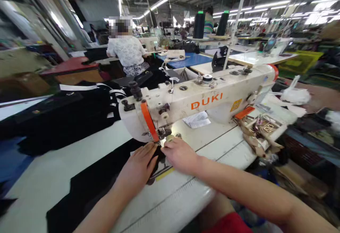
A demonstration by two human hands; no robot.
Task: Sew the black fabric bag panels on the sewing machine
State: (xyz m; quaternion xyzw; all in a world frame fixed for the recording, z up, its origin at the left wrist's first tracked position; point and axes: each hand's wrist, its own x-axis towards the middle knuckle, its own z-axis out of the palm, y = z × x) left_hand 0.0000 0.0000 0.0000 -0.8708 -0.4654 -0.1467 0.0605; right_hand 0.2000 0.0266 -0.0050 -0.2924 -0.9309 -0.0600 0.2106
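A white sewing machine point(183, 100) with orange DUKI lettering stands before me. Black fabric point(92, 179) lies on the white table and runs up under the needle area at the machine's left end. My left hand point(139, 165) rests flat on this fabric, fingers stretched toward the presser foot and thumb apart. Just right of the needle area, my right hand point(182, 155) has its fingers pinched together at the fabric's edge. Both hands are close together, and the fingertips partly hide the stitching spot. An orange guard strip point(149, 121) runs down to the needle area.
More black garment pieces point(69, 116) with white strips are piled at the left. White folded labels point(196, 119) lie under the machine arm. A tray point(265, 130) of small parts sits at the right. Beyond, a person point(127, 50) sits facing away; dark thread cones point(198, 25) stand behind the machine.
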